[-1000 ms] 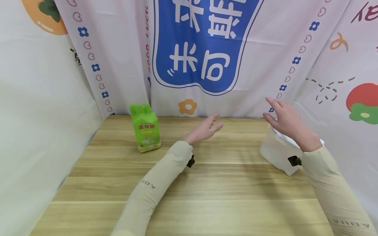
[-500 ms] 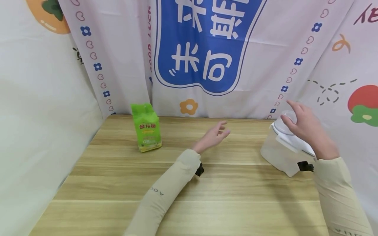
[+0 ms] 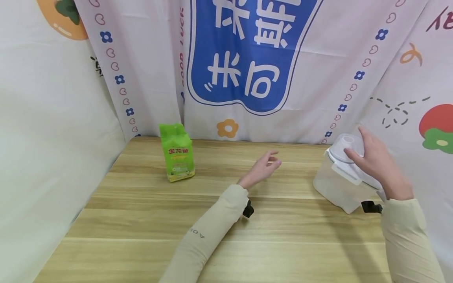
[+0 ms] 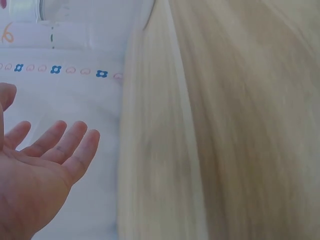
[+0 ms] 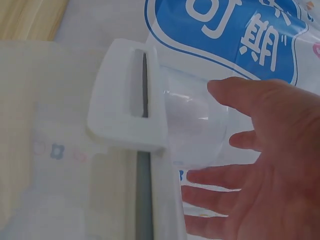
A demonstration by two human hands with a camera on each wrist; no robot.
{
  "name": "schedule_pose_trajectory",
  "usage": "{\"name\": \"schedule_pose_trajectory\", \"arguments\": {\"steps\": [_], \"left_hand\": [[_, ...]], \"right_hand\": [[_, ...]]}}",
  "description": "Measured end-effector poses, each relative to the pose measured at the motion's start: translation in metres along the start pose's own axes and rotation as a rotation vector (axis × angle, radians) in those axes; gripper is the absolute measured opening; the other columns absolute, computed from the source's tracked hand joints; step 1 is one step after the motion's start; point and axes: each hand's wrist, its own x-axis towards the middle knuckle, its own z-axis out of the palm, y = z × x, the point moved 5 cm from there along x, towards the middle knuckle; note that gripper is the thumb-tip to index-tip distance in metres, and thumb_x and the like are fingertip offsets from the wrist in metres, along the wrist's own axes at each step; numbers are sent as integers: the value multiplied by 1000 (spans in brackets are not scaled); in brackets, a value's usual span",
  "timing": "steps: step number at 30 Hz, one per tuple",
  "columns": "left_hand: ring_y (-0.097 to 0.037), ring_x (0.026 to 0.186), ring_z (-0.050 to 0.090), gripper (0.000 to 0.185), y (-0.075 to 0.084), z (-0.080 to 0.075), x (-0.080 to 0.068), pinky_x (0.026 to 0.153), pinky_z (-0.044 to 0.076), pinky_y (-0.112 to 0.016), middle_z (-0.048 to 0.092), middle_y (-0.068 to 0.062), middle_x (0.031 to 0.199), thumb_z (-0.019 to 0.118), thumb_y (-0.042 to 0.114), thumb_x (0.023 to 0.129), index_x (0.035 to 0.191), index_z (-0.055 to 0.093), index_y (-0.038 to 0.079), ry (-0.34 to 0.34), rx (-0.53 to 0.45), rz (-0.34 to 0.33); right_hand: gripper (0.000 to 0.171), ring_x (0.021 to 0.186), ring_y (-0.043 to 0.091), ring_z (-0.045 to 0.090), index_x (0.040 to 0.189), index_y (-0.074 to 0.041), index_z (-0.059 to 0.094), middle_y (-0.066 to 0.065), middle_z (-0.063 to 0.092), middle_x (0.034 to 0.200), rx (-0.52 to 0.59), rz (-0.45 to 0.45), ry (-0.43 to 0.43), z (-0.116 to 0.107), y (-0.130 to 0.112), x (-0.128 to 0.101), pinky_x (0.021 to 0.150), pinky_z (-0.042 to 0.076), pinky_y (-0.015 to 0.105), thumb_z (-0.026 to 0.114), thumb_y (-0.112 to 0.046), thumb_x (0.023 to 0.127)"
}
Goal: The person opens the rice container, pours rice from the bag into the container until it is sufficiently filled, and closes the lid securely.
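A translucent plastic container (image 3: pixel 334 188) with a white lid (image 3: pixel 337 159) and a round clear cap (image 3: pixel 348 141) stands at the table's right edge. My right hand (image 3: pixel 366 153) hovers over the lid with its fingers spread about the cap. The right wrist view shows the thumb beside the clear cap (image 5: pixel 192 125) and the other fingers below it, near the white latch (image 5: pixel 127 95); no grip shows. My left hand (image 3: pixel 264 167) hangs open above the middle of the table, holding nothing. Its palm (image 4: pixel 40 170) faces up in the left wrist view.
A green food packet (image 3: pixel 176 152) stands upright at the back left of the wooden table (image 3: pixel 141 220). Printed cloth curtains (image 3: pixel 247 59) close in the back and both sides, right behind the container.
My right hand has come down and to the right, from above the container to beside its clear cap. The left hand has drifted a little right, still open.
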Motion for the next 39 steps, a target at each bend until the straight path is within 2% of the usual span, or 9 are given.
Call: {"name": "schedule_pose_trajectory", "arguments": {"steps": [7,16,18,21,25,28,31,39], "left_hand": [[-27,128,54,56,-7,10,3,96,53,-37,51,-8,144,48,52,99,148,36,27,18,-51,-12],[-22,124,56,50,-10,18,5,92,54,-35,56,-6,138,50,44,101,146,41,25,53,-137,-38],[-23,122,57,48,-10,19,6,92,54,-40,56,-7,137,50,43,101,145,42,25,66,-165,-42],[-24,119,59,45,-11,23,10,93,54,-48,58,-9,135,50,40,102,143,44,23,80,-202,-35],[-23,118,60,44,-10,31,15,94,53,-50,60,-8,133,51,39,102,143,46,23,73,-224,-24],[-23,119,60,45,-8,35,16,96,53,-50,60,-7,134,51,41,101,143,46,24,63,-230,-20],[-24,119,60,46,-6,38,17,97,52,-51,60,-8,134,52,42,101,143,46,23,68,-243,-17],[-22,117,61,44,-8,49,24,95,53,-50,62,-6,130,53,41,101,140,49,22,57,-259,-14]], "right_hand": [[99,142,58,10,157,-9,-11,31,0,160,33,48,-61,1,15,-6,110,13,74,58,-46,96],[111,131,63,25,152,8,-5,45,16,149,14,168,-220,6,27,-15,102,25,76,54,-63,91],[107,129,63,28,151,11,-2,47,19,146,9,180,-236,5,30,-17,101,28,75,52,-62,93],[94,117,57,42,144,16,16,46,34,136,-13,162,-231,4,32,-19,92,38,71,52,-56,96],[76,95,42,52,128,14,37,38,51,116,-58,132,-236,5,35,-19,76,48,52,54,-53,96],[69,88,35,54,121,10,43,32,57,107,-76,139,-262,6,37,-19,67,47,39,53,-53,96],[62,83,31,54,115,7,46,26,60,98,-86,142,-277,6,41,-19,61,43,31,52,-52,97],[55,76,23,53,101,3,53,11,59,83,-44,167,-305,8,54,-22,60,41,29,49,-51,99]]}}
